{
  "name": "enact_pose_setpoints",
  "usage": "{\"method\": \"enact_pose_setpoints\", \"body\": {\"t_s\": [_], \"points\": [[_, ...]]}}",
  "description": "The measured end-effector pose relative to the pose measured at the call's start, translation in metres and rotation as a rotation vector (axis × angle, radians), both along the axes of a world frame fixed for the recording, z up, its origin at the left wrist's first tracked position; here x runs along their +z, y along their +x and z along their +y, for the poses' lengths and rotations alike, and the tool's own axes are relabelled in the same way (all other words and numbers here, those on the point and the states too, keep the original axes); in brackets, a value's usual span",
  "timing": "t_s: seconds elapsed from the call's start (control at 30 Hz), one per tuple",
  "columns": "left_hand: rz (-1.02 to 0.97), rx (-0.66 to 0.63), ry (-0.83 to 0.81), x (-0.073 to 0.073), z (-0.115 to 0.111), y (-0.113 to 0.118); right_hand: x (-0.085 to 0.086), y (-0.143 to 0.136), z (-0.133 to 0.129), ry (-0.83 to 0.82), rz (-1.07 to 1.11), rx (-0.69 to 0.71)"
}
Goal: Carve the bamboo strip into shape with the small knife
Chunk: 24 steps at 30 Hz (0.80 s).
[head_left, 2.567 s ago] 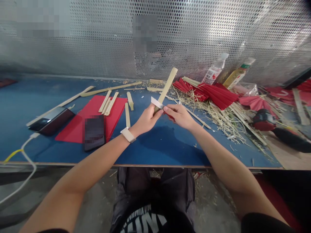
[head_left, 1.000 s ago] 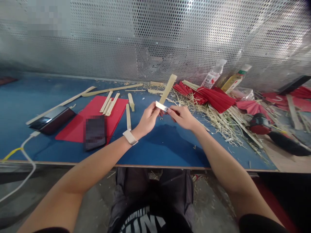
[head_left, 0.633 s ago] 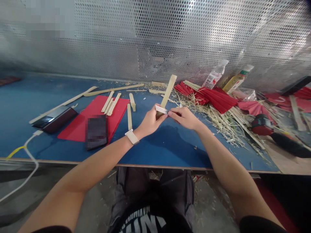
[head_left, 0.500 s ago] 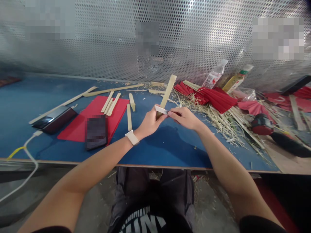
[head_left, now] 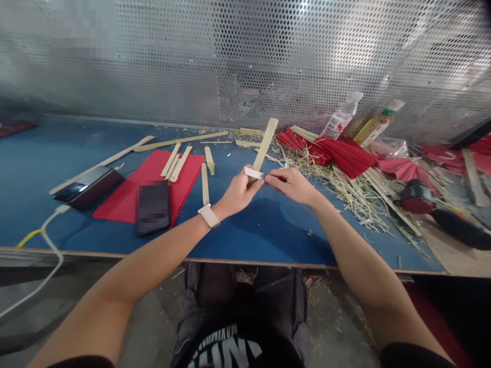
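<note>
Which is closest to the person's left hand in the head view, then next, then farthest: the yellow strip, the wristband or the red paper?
From the left hand:
1. Wristband, right there on the left wrist.
2. Red paper, on the table to the left.
3. Yellow strip, far left, on the white cable.

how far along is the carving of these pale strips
Partway, I'd judge. The short strips on the red sheet look shaped, and shavings lie about. In hand: the left hand grips a broad strip, the right hand a blade across it. Left: that strip's plain upper end, perhaps also the long strip behind.
</note>
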<state>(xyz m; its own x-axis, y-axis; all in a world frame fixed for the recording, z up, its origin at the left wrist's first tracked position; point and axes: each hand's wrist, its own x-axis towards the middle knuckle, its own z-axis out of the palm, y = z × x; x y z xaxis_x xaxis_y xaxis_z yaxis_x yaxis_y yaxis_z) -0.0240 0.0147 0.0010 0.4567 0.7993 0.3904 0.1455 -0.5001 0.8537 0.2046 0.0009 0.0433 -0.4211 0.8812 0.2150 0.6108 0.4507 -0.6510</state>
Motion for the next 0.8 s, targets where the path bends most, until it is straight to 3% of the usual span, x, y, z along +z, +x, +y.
{"method": "enact_pose_setpoints", "body": {"t_s": [0.37, 0.63, 0.8], "points": [[-0.007, 0.084, 0.114, -0.0025, 0.0042, 0.0000, -0.0026, -0.0077, -0.0003, -0.006, 0.109, 0.018], [-0.025, 0.028, 0.073, 0.0004, 0.0029, -0.0008, -0.0003, -0.0061, -0.0009, -0.023, 0.121, 0.004], [-0.007, 0.107, 0.108, -0.0014, 0.0010, 0.0009, 0.0000, -0.0079, -0.0024, 0.024, 0.099, -0.036]]}}
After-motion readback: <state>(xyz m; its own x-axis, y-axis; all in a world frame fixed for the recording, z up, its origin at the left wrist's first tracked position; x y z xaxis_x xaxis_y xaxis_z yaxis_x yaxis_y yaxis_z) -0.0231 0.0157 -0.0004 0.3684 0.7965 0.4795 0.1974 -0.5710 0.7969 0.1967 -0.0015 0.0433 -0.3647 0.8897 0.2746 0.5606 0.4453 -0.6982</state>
